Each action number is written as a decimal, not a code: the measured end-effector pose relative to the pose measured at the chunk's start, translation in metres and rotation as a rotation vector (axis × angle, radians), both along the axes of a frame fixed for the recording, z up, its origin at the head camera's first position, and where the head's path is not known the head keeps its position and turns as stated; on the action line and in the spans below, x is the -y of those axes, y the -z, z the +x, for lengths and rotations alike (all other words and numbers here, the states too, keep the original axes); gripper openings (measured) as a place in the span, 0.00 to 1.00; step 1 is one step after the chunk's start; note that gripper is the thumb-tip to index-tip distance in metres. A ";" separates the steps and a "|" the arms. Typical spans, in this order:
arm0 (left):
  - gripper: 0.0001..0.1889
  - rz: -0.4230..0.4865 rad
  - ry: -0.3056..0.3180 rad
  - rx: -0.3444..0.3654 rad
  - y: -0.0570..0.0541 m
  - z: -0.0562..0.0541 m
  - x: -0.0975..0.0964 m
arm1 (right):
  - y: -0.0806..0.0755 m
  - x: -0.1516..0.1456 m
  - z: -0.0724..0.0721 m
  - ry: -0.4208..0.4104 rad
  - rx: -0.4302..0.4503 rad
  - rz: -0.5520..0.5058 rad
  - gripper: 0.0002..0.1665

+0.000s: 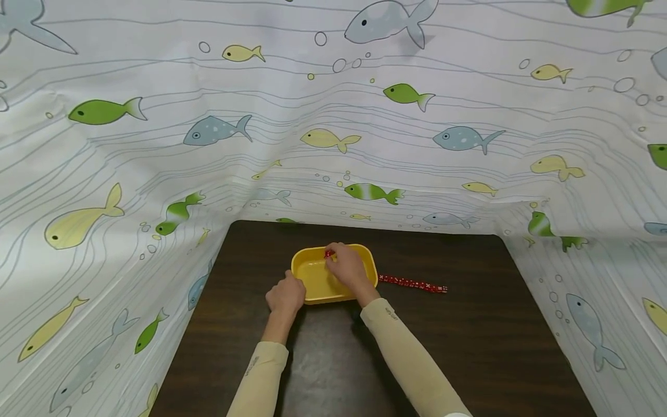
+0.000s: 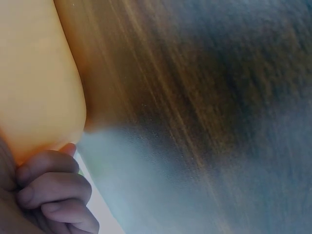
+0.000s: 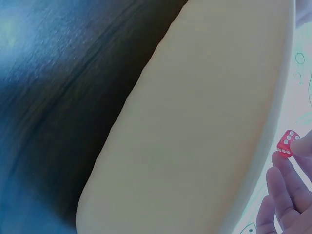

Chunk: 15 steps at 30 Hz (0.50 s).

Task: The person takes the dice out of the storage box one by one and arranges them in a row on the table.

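Note:
A shallow yellow tray [image 1: 315, 282] with rounded corners sits on the dark table. My left hand [image 1: 286, 294] grips its left end; in the left wrist view, curled fingers [image 2: 58, 183] lie against the tray wall [image 2: 39, 73], with the thumb hidden. Over the tray's far part is my right hand [image 1: 347, 267], pinching a red die [image 3: 287, 143] with white pips between thumb and fingertip. The remaining fingers of that hand are loosely bent. Just right of the tray, several red dice [image 1: 413, 283] form a slightly slanting line on the table.
The dark wood-grain table [image 1: 333, 359] extends on all sides of the tray. A white fish-patterned sheet [image 1: 323, 168] rises behind the table and along its left and right sides.

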<state>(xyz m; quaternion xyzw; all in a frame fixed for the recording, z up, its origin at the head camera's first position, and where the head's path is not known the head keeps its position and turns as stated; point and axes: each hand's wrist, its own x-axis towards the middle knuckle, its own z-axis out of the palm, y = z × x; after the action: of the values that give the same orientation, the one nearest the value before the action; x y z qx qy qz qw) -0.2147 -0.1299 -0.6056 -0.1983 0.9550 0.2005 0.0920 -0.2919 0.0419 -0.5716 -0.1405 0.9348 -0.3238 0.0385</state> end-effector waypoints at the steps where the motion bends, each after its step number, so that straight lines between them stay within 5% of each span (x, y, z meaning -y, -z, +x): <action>1: 0.29 0.001 0.000 0.000 0.000 0.000 0.000 | -0.001 -0.002 0.000 0.005 0.006 -0.012 0.19; 15: 0.25 0.031 0.000 -0.006 -0.001 0.002 0.002 | -0.011 -0.026 0.006 0.094 -0.014 -0.066 0.16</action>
<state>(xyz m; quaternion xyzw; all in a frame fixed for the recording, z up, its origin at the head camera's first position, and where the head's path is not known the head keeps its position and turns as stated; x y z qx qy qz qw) -0.2130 -0.1315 -0.6043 -0.1964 0.9520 0.2158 0.0923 -0.2861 0.0682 -0.5611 -0.0998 0.9294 -0.3551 0.0119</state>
